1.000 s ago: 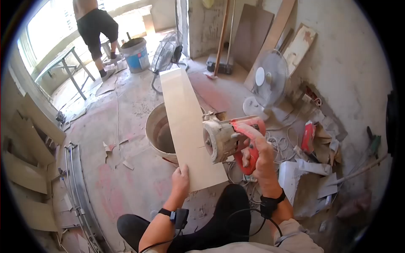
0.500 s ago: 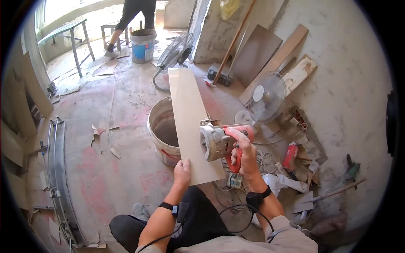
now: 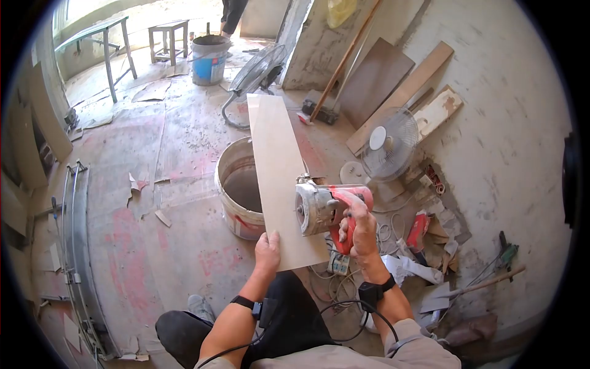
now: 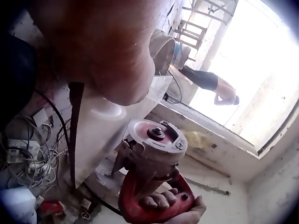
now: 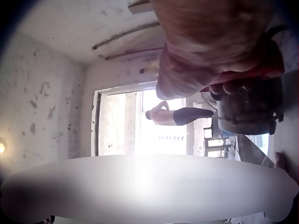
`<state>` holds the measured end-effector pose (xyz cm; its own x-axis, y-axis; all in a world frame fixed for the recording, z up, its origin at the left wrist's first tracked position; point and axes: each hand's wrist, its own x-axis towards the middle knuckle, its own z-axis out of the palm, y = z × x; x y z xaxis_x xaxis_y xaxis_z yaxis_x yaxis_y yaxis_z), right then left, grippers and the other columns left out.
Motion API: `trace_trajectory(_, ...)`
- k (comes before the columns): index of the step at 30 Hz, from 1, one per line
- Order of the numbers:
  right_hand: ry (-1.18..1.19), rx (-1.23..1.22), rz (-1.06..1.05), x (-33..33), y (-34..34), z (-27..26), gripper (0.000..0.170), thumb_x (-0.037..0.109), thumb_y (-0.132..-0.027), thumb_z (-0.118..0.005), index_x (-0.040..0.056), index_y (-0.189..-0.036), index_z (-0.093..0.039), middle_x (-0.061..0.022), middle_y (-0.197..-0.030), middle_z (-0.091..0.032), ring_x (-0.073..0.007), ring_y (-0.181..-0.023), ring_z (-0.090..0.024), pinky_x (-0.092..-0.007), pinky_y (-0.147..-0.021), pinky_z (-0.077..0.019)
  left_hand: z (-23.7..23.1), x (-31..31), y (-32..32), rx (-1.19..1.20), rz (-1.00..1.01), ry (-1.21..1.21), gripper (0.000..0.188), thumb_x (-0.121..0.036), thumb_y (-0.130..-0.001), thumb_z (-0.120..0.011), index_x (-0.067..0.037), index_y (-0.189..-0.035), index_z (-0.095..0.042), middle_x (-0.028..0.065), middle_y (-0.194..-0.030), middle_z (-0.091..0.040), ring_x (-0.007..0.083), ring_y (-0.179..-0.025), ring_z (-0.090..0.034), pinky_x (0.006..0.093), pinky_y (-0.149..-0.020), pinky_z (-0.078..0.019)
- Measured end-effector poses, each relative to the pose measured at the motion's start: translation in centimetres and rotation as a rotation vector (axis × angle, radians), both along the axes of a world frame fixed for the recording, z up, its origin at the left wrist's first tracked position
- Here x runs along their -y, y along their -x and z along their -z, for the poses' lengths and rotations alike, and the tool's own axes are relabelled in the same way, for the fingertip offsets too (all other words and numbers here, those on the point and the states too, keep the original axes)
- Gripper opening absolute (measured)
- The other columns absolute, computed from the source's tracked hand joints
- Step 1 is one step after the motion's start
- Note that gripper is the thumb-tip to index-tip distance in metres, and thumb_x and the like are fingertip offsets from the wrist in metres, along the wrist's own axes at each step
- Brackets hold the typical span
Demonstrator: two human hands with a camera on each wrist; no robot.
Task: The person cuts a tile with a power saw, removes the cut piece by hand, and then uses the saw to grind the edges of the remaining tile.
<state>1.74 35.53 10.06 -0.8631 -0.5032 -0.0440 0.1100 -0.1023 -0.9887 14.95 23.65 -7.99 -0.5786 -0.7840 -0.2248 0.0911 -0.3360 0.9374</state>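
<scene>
A long pale tile (image 3: 279, 166) slants up from near my knees and overlaps the bucket (image 3: 232, 216) in the head view. Its near left edge is gripped by my left hand (image 3: 267, 251), thumb on top. My right hand (image 3: 361, 232) wraps the red loop handle of a handheld circular saw (image 3: 314, 210), which sits at the tile's right edge. In the left wrist view the saw's round guard (image 4: 161, 134) shows beside the glossy tile (image 4: 93, 140), with fingers curled through the handle. A large pale blur covers the lower right wrist view.
Cables (image 3: 335, 284) and a power strip (image 3: 338, 263) lie below the saw. A standing fan (image 3: 388, 144) and leaning boards (image 3: 376, 77) are along the right wall. Metal rails (image 3: 77, 246) lie at left. Farther off are another fan (image 3: 258, 71), a blue-labelled bucket (image 3: 209, 64) and a stool (image 3: 168, 38).
The head view has turned, shifting the room around. Both hands keep their grip, and the saw stays by the tile's right edge. The far person has moved right, mostly out of the head view.
</scene>
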Motion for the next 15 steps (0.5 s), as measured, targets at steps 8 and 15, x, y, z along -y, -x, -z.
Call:
trace_trajectory(8,-0.036,-0.037,-0.017,0.0,-0.08,-0.36,0.042,0.045,-0.096,-0.061,0.0029,-0.09,-0.057,-0.0013,-0.059,-0.052,-0.0097,-0.045,-0.05,-0.0243,-0.038,-0.0404,-0.7,-0.08,-0.07,0.022,0.018,0.018,0.034,-0.029,-0.106,-0.052,0.003,-0.114,-0.062,0.0065,-0.1,-0.069,0.0117,-0.085,-0.063,0.0276,-0.077,-0.0522)
trace_trajectory(15,-0.045,-0.031,-0.021,-0.15,0.21,-0.07,0.044,0.046,-0.095,-0.062,0.0029,-0.09,-0.057,-0.0013,-0.06,-0.053,-0.0096,-0.045,-0.05,-0.024,-0.038,-0.0405,-0.12,-0.27,0.42,-0.029,-0.01,-0.048,0.034,-0.028,-0.104,-0.054,0.004,-0.109,-0.062,0.0087,-0.098,-0.069,0.0133,-0.086,-0.062,0.0308,-0.079,-0.0509)
